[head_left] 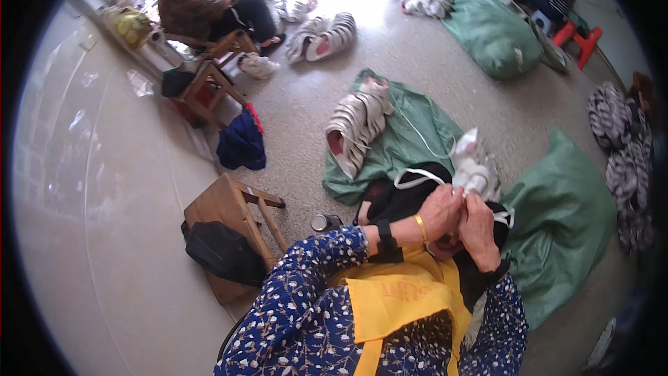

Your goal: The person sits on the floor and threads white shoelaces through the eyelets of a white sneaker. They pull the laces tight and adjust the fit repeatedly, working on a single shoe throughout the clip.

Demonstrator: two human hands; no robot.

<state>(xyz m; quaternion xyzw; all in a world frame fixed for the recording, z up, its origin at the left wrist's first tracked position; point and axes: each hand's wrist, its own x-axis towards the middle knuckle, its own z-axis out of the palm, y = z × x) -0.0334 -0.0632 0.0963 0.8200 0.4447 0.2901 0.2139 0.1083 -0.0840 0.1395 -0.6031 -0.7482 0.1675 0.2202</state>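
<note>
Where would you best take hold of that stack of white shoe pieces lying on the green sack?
Probably across the middle of the stack of white shoe pieces, one hand on each long side. The pieces lie fanned and overlapping in a leaning row on the green sack, so squeezing from both sides should keep them together. Coming from above looks easiest, since nothing covers them.

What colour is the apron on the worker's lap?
Yellow: the apron lies over a blue floral garment, seen in the head view.

The right hand (480, 228) hides whatever its fingers pinch.
</note>
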